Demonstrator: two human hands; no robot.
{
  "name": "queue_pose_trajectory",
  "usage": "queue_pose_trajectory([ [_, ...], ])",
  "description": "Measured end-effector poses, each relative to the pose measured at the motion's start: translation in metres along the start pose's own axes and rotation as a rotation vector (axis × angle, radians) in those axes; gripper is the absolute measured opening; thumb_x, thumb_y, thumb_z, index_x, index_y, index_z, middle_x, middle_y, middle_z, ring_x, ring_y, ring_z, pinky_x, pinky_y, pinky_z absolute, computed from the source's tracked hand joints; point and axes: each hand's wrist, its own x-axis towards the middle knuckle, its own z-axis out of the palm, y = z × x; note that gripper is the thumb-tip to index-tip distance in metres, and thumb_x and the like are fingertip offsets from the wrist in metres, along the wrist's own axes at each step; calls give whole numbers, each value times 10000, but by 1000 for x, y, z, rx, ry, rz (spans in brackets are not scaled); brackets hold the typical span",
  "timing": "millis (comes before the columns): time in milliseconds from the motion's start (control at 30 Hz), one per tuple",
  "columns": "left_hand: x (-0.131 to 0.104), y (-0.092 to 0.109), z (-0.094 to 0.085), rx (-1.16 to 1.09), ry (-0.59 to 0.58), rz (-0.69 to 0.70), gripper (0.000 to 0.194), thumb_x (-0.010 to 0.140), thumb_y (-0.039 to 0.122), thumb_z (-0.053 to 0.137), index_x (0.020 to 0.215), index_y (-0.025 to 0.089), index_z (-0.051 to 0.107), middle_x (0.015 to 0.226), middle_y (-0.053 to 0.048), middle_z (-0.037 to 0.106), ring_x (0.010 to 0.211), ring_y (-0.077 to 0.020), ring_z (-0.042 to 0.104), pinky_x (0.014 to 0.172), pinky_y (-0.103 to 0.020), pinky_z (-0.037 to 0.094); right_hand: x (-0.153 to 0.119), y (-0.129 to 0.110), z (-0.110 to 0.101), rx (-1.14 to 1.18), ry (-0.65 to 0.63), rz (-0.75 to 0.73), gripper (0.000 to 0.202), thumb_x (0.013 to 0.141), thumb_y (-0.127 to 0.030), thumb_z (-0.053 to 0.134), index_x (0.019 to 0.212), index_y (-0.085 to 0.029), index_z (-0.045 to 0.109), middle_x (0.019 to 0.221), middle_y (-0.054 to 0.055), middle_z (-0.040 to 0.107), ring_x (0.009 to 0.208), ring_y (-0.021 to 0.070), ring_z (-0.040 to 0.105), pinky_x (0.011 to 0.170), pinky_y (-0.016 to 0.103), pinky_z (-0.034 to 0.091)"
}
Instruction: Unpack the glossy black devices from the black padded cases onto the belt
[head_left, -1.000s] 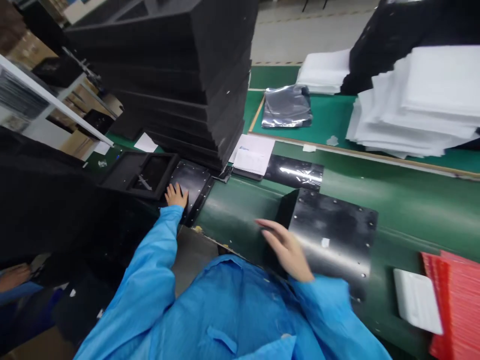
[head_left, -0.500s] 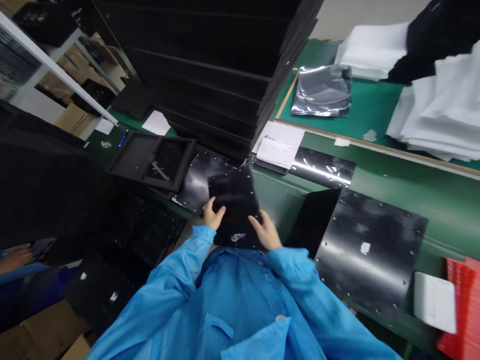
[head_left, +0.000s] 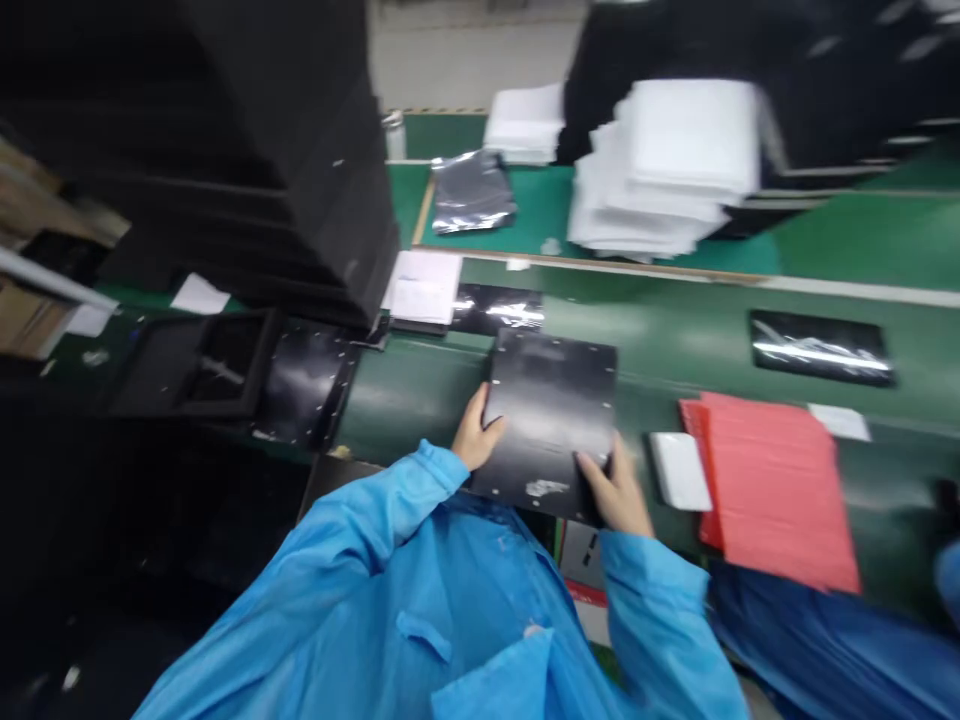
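A square black panel [head_left: 551, 415] with small studs or holes along its edges lies flat before my chest, a whitish mark near its front edge. My left hand [head_left: 478, 435] is closed on its left side, thumb on top and the other fingers partly hidden at the edge. On the front right side, my right hand [head_left: 616, 485] grips the same panel, its thumb over the top face. Whether other panels lie underneath is hidden. To the left, more dark studded panels [head_left: 304, 380] rest beside a black frame-like tray [head_left: 225, 365].
A tall stack of black foam-like blocks [head_left: 322, 180] stands at the back left. Papers [head_left: 426, 285] lie behind the panel. Rightward are a white box-like item [head_left: 681, 470], red sheets [head_left: 776, 490] and a shiny black packet [head_left: 821, 345]. White sheets [head_left: 675, 150] are stacked on the shelf.
My view has swung right. Both hands have carried the black panel rightward, over where another studded panel lay, and it now looks flatter.
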Motion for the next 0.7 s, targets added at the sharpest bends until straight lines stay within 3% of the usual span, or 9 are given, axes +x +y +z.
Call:
queue_pose_trajectory([
  [67, 2, -2, 10, 156, -11, 23, 652, 860, 277, 512, 1457, 138, 291, 1543, -136, 294, 1432, -215, 262, 1182, -391, 231, 3, 17, 3, 203, -29, 79, 790, 699, -751, 504, 1258, -194, 541, 1281, 129, 566, 1257, 339, 463, 1094, 530, 305],
  [133, 2, 1, 14, 321, -2, 45, 653, 884, 304, 472, 1470, 122, 250, 1547, -153, 273, 1441, -214, 239, 1184, -394, 223, 11, 38, 2, 373, -88, 121, 781, 713, -723, 533, 1305, -213, 504, 1323, 104, 548, 1281, 303, 453, 1113, 492, 297],
  [233, -8, 20, 23, 624, 99, 144, 673, 876, 373, 502, 1464, 140, 273, 1536, -170, 287, 1442, -265, 230, 1169, -464, 243, 28, 75, -8, 501, -182, 188, 798, 743, -740, 470, 1320, -190, 495, 1349, 129, 531, 1280, 292, 463, 1089, 468, 344],
  [300, -21, 39, 39, 811, 89, 266, 661, 869, 414, 523, 1448, 165, 323, 1536, -159, 290, 1447, -291, 204, 1161, -503, 242, 40, 100, -13, 388, -142, 226, 866, 730, -739, 471, 1342, -127, 467, 1397, 185, 471, 1321, 322, 407, 1095, 493, 318],
  [367, -34, 55, 64, 951, -37, 362, 621, 876, 439, 516, 1429, 192, 374, 1538, -138, 297, 1448, -301, 196, 1157, -519, 232, 47, 120, -10, 137, -97, 215, 927, 696, -667, 573, 1372, -54, 411, 1459, 242, 364, 1381, 365, 287, 1118, 538, 235],
  [467, -43, 66, 105, 1124, -175, 328, 645, 863, 487, 528, 1424, 197, 399, 1547, -142, 281, 1447, -354, 167, 1142, -594, 175, 48, 137, 3, -190, -162, 129, 846, 705, -471, 659, 1363, -8, 399, 1497, 275, 267, 1412, 396, 172, 1124, 571, 140],
  [533, -43, 65, 123, 1211, -172, 261, 701, 847, 522, 538, 1439, 178, 382, 1555, -163, 252, 1444, -397, 134, 1122, -651, 124, 45, 143, 9, -270, -166, 82, 679, 777, -379, 591, 1328, -14, 432, 1488, 269, 292, 1404, 379, 198, 1119, 558, 156],
  [600, -42, 62, 131, 1259, -148, 240, 724, 847, 544, 525, 1448, 171, 371, 1559, -169, 234, 1446, -405, 112, 1118, -661, 88, 46, 148, 5, -247, -138, 86, 582, 818, -338, 515, 1298, -17, 447, 1422, 273, 394, 1349, 361, 312, 1086, 534, 243],
  [700, -42, 58, 131, 1283, -116, 258, 713, 855, 562, 498, 1446, 181, 379, 1560, -155, 240, 1452, -382, 113, 1137, -628, 67, 55, 154, -22, -105, -59, 120, 600, 800, -361, 492, 1298, -33, 424, 1285, 250, 521, 1207, 331, 472, 1004, 477, 367],
])
